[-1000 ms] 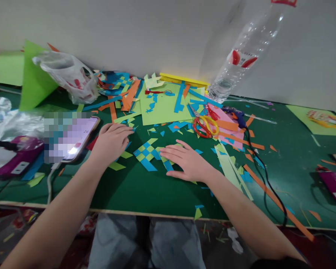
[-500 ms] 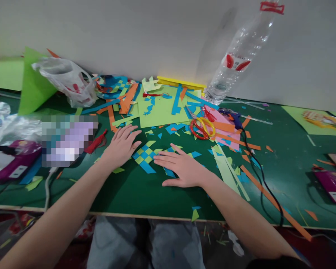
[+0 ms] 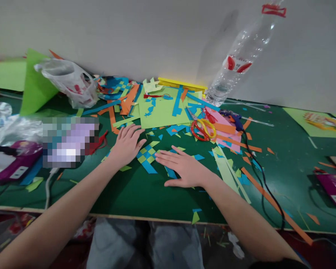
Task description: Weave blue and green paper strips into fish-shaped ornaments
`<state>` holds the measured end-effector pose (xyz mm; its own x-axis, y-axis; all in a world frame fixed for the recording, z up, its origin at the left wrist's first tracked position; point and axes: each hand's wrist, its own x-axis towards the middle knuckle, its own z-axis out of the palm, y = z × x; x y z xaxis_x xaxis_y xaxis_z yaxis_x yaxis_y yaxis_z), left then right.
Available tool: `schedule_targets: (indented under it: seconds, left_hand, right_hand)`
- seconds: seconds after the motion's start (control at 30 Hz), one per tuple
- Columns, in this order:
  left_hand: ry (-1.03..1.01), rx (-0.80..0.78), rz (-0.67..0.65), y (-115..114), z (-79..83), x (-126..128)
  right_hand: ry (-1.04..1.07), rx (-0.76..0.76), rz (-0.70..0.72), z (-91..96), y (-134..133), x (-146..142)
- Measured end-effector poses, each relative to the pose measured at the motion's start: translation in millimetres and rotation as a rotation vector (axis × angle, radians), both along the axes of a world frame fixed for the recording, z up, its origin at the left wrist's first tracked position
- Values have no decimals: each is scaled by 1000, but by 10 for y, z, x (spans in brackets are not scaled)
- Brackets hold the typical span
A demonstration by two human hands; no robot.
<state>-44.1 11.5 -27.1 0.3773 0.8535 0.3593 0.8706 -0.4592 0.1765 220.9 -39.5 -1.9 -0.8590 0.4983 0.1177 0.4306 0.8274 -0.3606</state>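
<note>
A woven checkered piece of blue and yellow-green paper strips (image 3: 146,154) lies flat on the green tabletop (image 3: 134,200) between my two hands. My left hand (image 3: 128,144) rests palm down at its left side, fingers spread and pointing away from me. My right hand (image 3: 182,166) lies flat at its right side, fingers stretched out to the left and the thumb apart. Parts of the woven paper seem to run under both hands, so its full outline is hidden. Neither hand has anything between its fingers.
Red and yellow-handled scissors (image 3: 203,129) lie beyond my right hand. A light green sheet (image 3: 162,116) with paper scraps lies at the back. A plastic bottle (image 3: 222,80) leans against the wall. A blurred-out phone (image 3: 71,144) and a purple power strip (image 3: 22,160) are at left; a black cable (image 3: 261,173) runs at right.
My left hand has slid slightly to the right along the woven paper. My right hand stays nearly in place. The whole view has shifted a little.
</note>
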Motion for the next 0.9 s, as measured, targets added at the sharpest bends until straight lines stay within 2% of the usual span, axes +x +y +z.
schedule_targets:
  seconds: [0.23,0.37,0.5,0.9]
  left_hand:
    - [27,28,-42,-56,142,-83]
    - [107,40,-122,-41,108,-151]
    - [138,40,-173,-2,70,-166]
    - [46,-29,-144,67,70,-109]
  right_hand:
    - [3,80,-78,36,49,74]
    - [13,113,-97,26,89,130]
    - [6,84,-81,-13,97,138]
    - [6,61,-67,-15,94,129]
